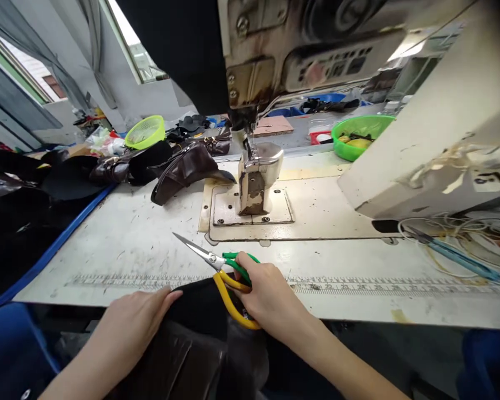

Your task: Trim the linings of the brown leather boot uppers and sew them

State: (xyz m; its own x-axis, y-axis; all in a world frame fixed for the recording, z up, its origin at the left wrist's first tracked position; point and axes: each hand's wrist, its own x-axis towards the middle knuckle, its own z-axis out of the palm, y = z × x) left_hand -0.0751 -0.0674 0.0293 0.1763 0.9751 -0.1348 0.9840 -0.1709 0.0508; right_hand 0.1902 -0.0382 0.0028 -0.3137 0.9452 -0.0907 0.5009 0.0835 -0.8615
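My right hand (266, 289) is closed round the handles of a pair of scissors (213, 260), one handle green and the other yellow. Their blades look nearly together and point up and left over the table. My left hand (144, 314) grips the edge of a dark brown leather piece (191, 355), thumb along its black lining. This piece hangs at the table's front edge, partly under the scissors' yellow handle. Behind the hands stands the post (254, 186) of a sewing machine (258, 66).
Another brown leather piece (187, 169) lies left of the post, near a heap of dark pieces (62, 178). A yellow-green basket (145, 132) and a green basket (344, 145) stand behind. A blue-handled tool (462, 256) and loose cord lie right. A ruler scale (329, 287) runs along the front.
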